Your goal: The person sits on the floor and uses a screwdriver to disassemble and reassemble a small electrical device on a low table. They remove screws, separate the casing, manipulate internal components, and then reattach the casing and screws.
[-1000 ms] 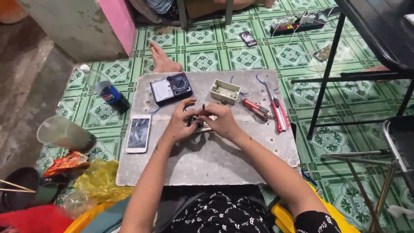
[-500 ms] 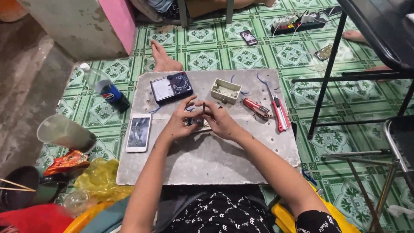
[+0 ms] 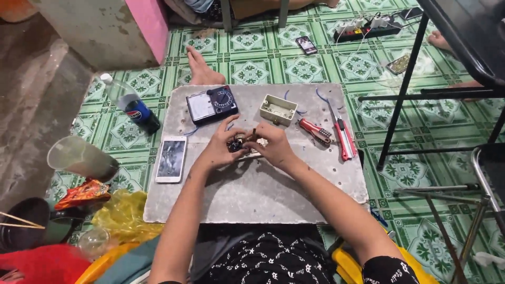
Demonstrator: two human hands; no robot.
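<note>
Beside both hands [image 3: 247,144], multimeter [image 3: 211,104], box [image 3: 278,109], pliers [image 3: 314,130].

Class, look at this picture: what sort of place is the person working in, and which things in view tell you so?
Probably a home floor used as a makeshift electronics repair spot: a grey slab lies on green patterned tiles, carrying a multimeter and screwdrivers, with a power strip nearby.

A rough matt grey slab [image 3: 273,194] lies on glossy patterned floor tiles [image 3: 263,58].
</note>
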